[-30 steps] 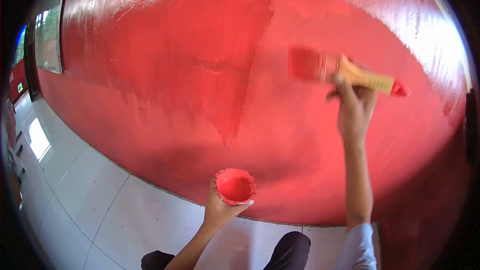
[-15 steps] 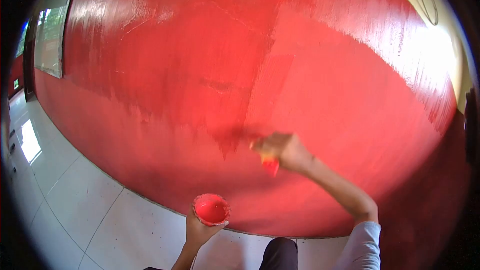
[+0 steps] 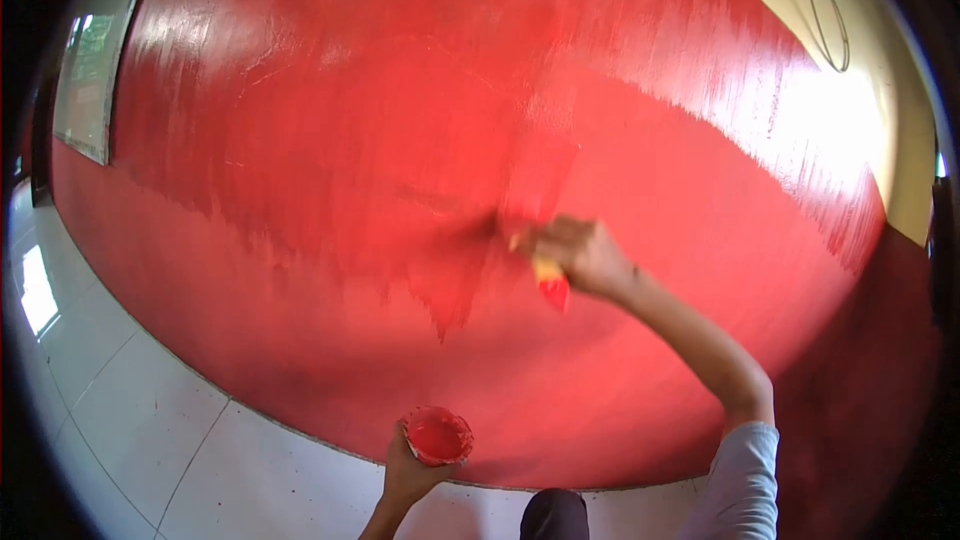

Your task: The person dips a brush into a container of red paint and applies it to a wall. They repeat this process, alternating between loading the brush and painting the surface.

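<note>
My right hand (image 3: pixel 578 255) grips a paintbrush (image 3: pixel 551 283) close against the red wall (image 3: pixel 330 330). The brush's yellow and red handle points downward out of my fist, and its bristles are mostly hidden by the hand. A darker, wet-looking patch of red paint spreads over the wall to the left of the brush, with a jagged lower edge. Low in front of me, my left hand (image 3: pixel 412 475) holds a small tub (image 3: pixel 462 452) around its side. Red paint (image 3: pixel 435 437) lies inside, and the rim is crusted with it.
White floor tiles (image 3: pixel 150 430) with small dark specks run along the wall's foot. A pale glossy panel (image 3: pixel 85 90) is at the left. A cable (image 3: pixel 835 30) hangs on the cream wall (image 3: pixel 905 170) at the upper right. My knee (image 3: pixel 555 517) shows at the bottom.
My right hand has moved up the wall with the paintbrush. The view has shifted, and the tub in my left hand now appears slightly lower and farther right.
</note>
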A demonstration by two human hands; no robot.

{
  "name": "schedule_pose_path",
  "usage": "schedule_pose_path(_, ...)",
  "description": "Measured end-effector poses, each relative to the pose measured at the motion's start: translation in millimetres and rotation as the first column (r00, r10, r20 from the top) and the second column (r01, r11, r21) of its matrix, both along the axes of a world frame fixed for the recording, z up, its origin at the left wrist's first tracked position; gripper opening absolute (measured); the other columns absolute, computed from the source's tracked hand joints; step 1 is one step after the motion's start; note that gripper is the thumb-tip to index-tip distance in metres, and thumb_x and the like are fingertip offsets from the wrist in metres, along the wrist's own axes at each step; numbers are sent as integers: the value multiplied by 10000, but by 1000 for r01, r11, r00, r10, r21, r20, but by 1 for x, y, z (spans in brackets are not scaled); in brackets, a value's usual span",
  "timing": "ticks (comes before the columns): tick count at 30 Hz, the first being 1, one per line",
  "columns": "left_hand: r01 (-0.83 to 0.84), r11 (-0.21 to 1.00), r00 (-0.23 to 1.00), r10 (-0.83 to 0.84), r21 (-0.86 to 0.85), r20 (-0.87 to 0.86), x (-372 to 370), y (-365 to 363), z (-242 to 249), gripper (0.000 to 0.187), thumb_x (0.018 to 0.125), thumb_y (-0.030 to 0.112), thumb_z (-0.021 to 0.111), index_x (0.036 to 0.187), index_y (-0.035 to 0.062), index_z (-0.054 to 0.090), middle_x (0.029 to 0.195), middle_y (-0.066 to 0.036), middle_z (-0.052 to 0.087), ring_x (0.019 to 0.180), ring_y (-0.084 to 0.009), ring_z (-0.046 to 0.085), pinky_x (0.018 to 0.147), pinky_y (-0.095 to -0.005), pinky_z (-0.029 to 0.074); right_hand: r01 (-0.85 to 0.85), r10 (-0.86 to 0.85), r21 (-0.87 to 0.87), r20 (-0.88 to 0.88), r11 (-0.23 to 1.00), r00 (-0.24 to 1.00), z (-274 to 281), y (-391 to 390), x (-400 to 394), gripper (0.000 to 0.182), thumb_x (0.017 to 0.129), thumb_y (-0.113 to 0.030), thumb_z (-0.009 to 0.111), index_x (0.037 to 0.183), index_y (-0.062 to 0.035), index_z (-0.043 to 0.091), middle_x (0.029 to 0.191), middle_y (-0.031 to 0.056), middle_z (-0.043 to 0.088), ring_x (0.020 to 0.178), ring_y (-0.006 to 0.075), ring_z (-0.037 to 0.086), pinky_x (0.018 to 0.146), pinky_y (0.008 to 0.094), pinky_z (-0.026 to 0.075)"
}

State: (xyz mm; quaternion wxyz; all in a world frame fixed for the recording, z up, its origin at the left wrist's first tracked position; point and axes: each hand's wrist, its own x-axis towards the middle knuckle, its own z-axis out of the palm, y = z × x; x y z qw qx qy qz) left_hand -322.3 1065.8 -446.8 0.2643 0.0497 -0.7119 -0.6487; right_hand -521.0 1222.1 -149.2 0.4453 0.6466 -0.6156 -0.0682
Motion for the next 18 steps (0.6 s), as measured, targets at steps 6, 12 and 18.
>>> schedule_pose_path(6,-27,999,999,26,-42,-25,-6,0,3,865,524,243,902,1206,33,413,1138,-149,589,1050,-271,596,849,-379,515,-91,185,-405,197,910,963,141,-15,-52,153,852,-91,593,952,-102,708,947,54,698,754,137,656,664,285,517)
schedule_pose_path(12,-42,991,999,41,-130,-10,-5,-1,5,869,531,224,902,1222,36,407,1146,-144,592,1036,-282,608,835,-381,523,-343,256,-447,-244,826,935,192,-22,-34,211,834,-110,660,1045,-113,674,955,52,696,796,162,659,702,265,518)
schedule_pose_path(18,-33,993,999,35,-116,13,-2,-4,2,881,531,225,900,1233,37,403,1124,-144,603,1031,-292,610,834,-380,523,-47,61,-109,121,993,991,79,-1,1,159,797,-81,688,952,-113,679,934,56,694,827,171,646,718,276,507)
